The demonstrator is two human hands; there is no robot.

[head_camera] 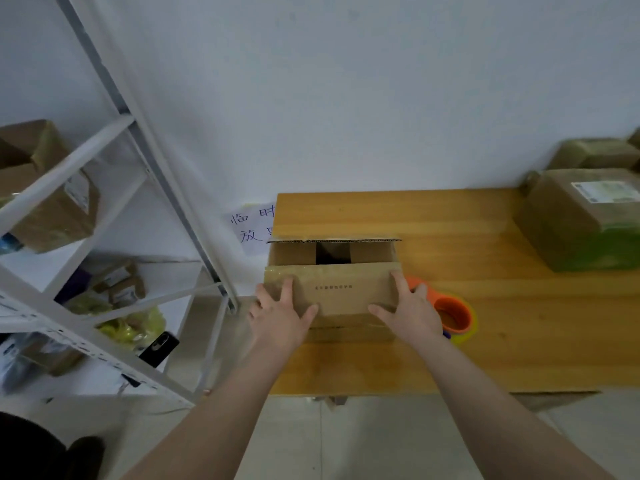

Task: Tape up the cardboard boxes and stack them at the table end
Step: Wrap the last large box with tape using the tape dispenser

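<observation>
At frame centre, the near flap of the cardboard box [346, 289] is pressed down by the left hand [277, 315] and right hand [414, 311], fingers spread, gripping nothing; flaps are best aligned flush before taping.

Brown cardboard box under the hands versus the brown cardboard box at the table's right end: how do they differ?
The near brown cardboard box shows an open gap on top; the right-end brown cardboard box is closed. The latter bears a white label, the former none visible. Both stand on the wooden table.
</observation>
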